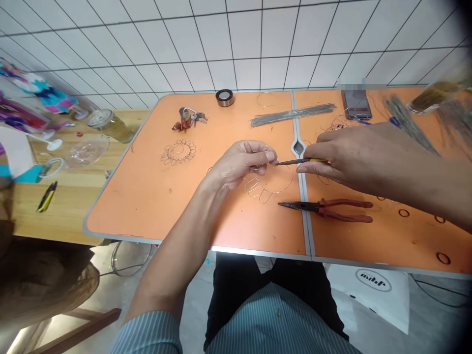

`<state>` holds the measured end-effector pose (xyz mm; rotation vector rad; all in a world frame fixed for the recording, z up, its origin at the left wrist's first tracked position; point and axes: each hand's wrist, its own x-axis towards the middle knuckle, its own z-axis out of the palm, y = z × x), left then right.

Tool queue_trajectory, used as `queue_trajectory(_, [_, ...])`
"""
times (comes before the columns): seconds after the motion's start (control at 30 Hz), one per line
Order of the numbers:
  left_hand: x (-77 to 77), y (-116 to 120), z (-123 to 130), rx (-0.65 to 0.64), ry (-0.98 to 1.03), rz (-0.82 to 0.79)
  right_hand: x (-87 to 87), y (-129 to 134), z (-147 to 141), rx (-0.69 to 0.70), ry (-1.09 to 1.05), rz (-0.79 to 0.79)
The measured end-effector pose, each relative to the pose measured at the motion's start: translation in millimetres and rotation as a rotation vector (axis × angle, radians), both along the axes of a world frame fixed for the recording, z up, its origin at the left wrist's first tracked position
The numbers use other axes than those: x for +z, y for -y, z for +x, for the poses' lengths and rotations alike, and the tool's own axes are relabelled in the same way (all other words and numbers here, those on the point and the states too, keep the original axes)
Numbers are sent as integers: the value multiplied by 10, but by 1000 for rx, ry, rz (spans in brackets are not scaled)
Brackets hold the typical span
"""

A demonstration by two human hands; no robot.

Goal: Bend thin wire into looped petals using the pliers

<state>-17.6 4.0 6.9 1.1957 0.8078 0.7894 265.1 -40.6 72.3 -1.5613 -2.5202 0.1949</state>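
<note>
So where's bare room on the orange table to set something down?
Mostly bare: front left, between the looped wire ring, front edge and left forearm; also a strip between the red-handled pliers and front edge. Crowded: around the left hand and right hand, plus back right with loose wires, phone and cup.

Small craft workspace — orange folding table (147,196), red-handled pliers (317,207), bundled wires (293,114), tape roll (224,98), white tiled wall (243,42)
</note>
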Motion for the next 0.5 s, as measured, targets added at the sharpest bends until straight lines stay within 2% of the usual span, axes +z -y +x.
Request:
queue_trajectory(0.1, [24,10,5,0,-22,1,55,-6,-38,41,119,-19])
queue_trajectory(0.23, [12,3,0,-1,-37,-3,78,-11,-66,32,109,-48])
queue_trajectory(0.5, [-33,-28,-16,-21,-40,-6,4,-68,-33,37,82,-50])
